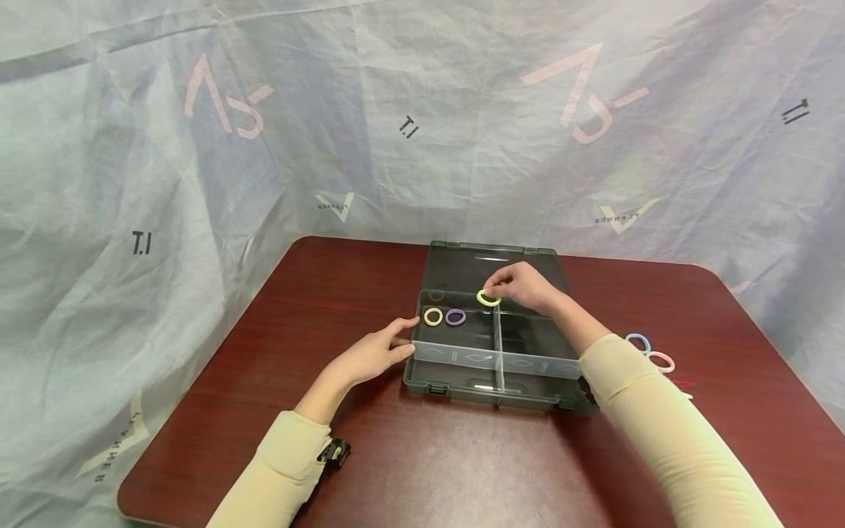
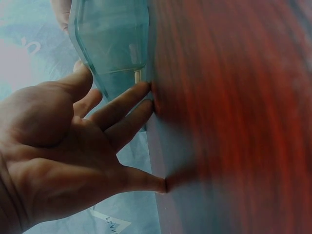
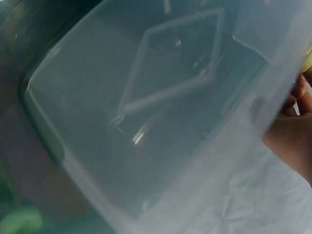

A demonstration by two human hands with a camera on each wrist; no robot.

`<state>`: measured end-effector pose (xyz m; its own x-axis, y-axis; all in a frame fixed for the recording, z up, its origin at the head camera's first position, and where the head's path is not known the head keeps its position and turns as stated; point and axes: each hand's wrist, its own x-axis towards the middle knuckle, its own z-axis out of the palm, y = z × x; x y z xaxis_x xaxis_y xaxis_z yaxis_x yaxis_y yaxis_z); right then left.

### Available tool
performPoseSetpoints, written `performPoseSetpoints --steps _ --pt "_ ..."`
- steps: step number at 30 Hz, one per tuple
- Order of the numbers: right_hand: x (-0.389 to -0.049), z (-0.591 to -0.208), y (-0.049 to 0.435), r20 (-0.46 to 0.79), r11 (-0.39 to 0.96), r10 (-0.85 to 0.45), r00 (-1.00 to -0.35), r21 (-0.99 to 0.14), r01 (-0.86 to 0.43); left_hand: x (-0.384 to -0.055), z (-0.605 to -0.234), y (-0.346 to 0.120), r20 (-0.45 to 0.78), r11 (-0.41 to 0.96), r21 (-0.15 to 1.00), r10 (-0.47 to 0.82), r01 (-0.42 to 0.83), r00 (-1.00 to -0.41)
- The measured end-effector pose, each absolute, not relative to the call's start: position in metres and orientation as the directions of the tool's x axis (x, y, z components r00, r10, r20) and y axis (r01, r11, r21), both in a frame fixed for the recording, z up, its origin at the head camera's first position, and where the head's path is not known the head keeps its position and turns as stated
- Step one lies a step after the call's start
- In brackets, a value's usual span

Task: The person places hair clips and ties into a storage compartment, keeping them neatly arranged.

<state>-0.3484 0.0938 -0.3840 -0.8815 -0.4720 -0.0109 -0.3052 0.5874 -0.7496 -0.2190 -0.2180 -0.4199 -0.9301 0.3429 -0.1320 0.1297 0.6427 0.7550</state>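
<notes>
A dark translucent divider box (image 1: 462, 396) lies on the table with its lid (image 1: 491, 271) tilted back. My right hand (image 1: 524, 284) pinches a pale yellow hair tie (image 1: 489, 301) above the back of the box, near the middle divider. In the back left compartment lie a cream hair tie (image 1: 433, 324) and a purple hair tie (image 1: 455, 323), side by side. Against the box's left wall (image 2: 112, 39) my left hand (image 1: 372, 355) rests with its fingers spread. The left wrist view has its fingertips low by the table.
Right of the box, partly behind my right sleeve, lie a blue hair tie (image 1: 639, 337), a pink hair tie (image 1: 662, 368) and a red one (image 1: 684, 383). A clear divider strip (image 1: 462, 356) crosses the box. Hanging grey cloth (image 1: 396, 169) closes off the table's far side.
</notes>
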Motion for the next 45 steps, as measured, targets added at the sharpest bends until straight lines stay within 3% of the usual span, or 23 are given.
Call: performPoseSetpoints --steps 20,35,45 --pt "-0.356 -0.401 0.086 -0.001 0.641 -0.465 -0.885 -0.69 -0.336 -0.219 -0.421 -0.219 -0.128 0.637 0.76 0.342 0.13 -0.931" --pt "-0.354 -0.409 0.083 -0.008 0.633 -0.42 -0.908 -0.72 -0.286 -0.221 -0.423 -0.219 -0.127 0.641 0.755 0.349 0.138 -0.928" --pt "-0.355 -0.412 0.08 0.008 0.67 -0.45 -0.893 -0.657 -0.344 -0.22 -0.422 -0.219 -0.121 0.635 0.761 0.339 0.133 -0.933"
